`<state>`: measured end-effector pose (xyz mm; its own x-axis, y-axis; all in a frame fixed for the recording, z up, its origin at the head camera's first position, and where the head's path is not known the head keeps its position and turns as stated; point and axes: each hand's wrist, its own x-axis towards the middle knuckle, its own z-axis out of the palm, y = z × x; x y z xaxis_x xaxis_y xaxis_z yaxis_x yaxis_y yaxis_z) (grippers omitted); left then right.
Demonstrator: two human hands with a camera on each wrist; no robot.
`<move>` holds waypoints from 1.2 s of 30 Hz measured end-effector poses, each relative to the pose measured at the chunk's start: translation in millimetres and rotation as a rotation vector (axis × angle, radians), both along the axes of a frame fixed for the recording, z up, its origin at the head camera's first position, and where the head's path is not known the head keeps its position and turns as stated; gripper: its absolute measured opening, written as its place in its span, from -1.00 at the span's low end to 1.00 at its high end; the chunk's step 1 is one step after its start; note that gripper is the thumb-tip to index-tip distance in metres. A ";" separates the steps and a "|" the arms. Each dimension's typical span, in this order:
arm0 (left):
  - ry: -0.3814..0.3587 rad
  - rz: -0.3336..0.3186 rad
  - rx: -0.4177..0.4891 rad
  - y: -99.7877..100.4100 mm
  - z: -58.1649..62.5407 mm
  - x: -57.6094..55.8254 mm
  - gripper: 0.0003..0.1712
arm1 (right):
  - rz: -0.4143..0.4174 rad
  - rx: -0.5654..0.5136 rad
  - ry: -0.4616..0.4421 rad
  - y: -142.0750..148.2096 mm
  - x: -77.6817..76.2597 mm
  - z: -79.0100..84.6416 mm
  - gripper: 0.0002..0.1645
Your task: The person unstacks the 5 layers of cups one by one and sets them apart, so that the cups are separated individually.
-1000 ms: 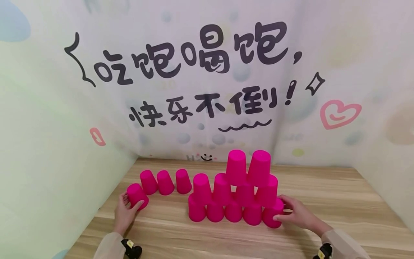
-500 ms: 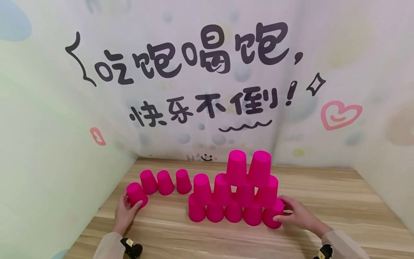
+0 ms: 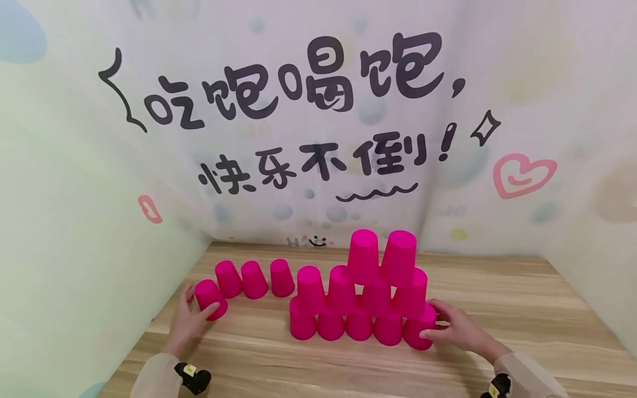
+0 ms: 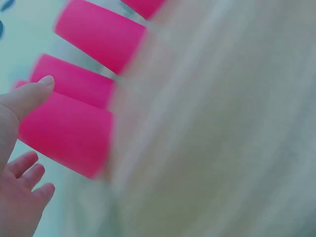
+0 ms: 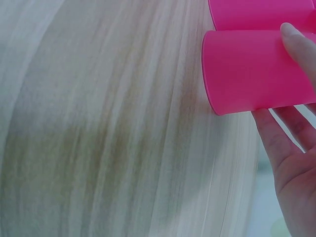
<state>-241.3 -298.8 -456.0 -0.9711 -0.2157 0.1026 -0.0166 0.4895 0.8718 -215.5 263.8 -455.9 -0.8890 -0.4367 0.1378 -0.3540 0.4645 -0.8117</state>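
An upside-down pink cup stands on the table at the front left end of a short row. Around it, my left hand is spread with a gap between fingers and cup; in the left wrist view the thumb lies across the near side, and whether it touches is unclear. My right hand holds the bottom-row end cup of a pyramid between thumb and fingers. The pyramid of inverted pink cups has a bottom row, a middle row and two top cups toward its right.
Three more inverted pink cups stand in a line between the left hand's cup and the pyramid. The wooden table meets a printed backdrop behind and on both sides.
My left hand has loosened from its cup and drawn slightly left, the fingers now apart from it. The cup stays in nearly the same place. My right hand and the pyramid look unchanged.
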 end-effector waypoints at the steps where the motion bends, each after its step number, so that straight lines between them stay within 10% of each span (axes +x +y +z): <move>1: 0.037 0.012 -0.028 -0.4 2.5 -1.5 0.02 | -0.002 0.001 -0.002 0.1 0.0 0.3 -0.39; 9: 0.257 -0.026 -0.066 19.5 50.5 -7.5 -0.04 | 0.000 -0.004 0.005 1.5 1.0 0.7 -0.41; 27: 0.391 -0.510 -0.034 167.8 172.1 12.9 -0.23 | 0.001 -0.002 0.029 2.4 -0.6 -1.0 -0.40; 36: 0.368 -0.647 0.023 215.1 179.4 19.7 -0.25 | 0.008 -0.006 0.030 1.1 -0.3 -1.3 -0.38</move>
